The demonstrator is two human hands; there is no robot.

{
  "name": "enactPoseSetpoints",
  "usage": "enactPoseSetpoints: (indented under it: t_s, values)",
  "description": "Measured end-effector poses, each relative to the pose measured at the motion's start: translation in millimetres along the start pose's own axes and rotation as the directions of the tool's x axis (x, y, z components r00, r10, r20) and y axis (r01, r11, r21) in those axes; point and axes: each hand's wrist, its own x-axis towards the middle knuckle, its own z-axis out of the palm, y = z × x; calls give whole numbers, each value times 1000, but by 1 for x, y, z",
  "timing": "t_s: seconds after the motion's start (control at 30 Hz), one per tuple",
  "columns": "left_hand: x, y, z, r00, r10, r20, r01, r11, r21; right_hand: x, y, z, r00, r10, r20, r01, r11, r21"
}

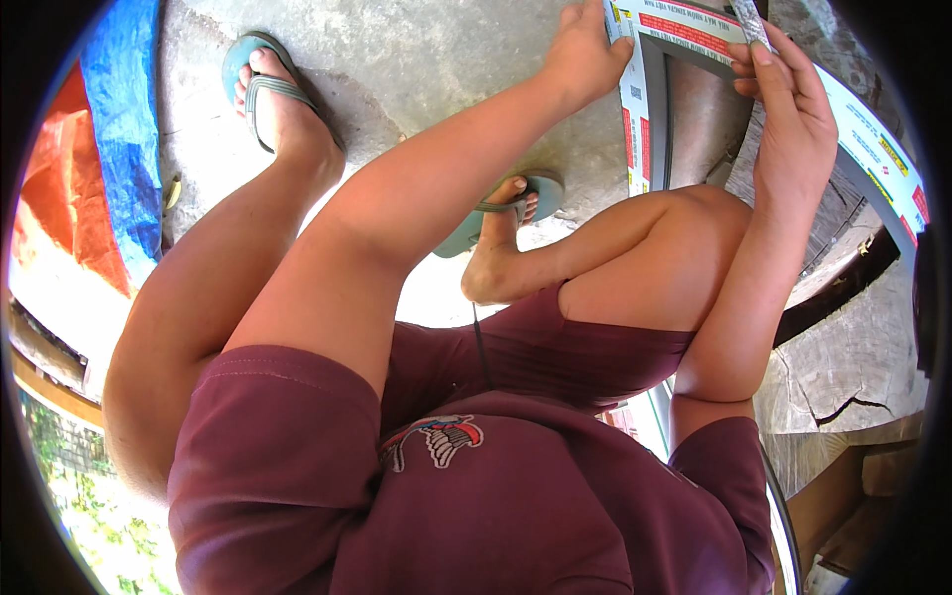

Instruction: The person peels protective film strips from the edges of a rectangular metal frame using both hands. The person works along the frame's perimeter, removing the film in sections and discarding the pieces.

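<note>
A metal frame (635,99) covered in white and red printed protective film, with a dark grey inner edge, stands at the upper right. My left hand (587,58) is at its upper left corner, thumb over the film and fingers curled at the edge; some fingertips are cut off by the picture's top. My right hand (801,124) is at the frame's top bar. Between its thumb and fingers it pinches a narrow silver-grey strip (749,20) with a patterned surface. The strip's upper end runs out of view, so its exact kind cannot be made out.
I sit low, my bare knee (709,203) close below the frame. Sandalled feet rest on the concrete floor (397,59). A blue and orange tarp (114,129) hangs at the left. Cracked wooden slabs (843,347) lie at the right, behind the frame.
</note>
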Motion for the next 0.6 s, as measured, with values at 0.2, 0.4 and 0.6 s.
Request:
enactPoseSetpoints:
  t_s: [0.2,0.4,0.6]
  values:
    - [3,-8,8,998,46,-47,-48,998,-37,2,5,-4,1000,-5,17,5,1000,11]
    - [1,-25,10,984,157,-82,-162,985,-56,1,4,-3,1000,-15,20,15,1000,6]
    - [0,-33,9,924,346,-164,-363,927,-93,3,4,-2,1000,10,8,-10,1000,-2]
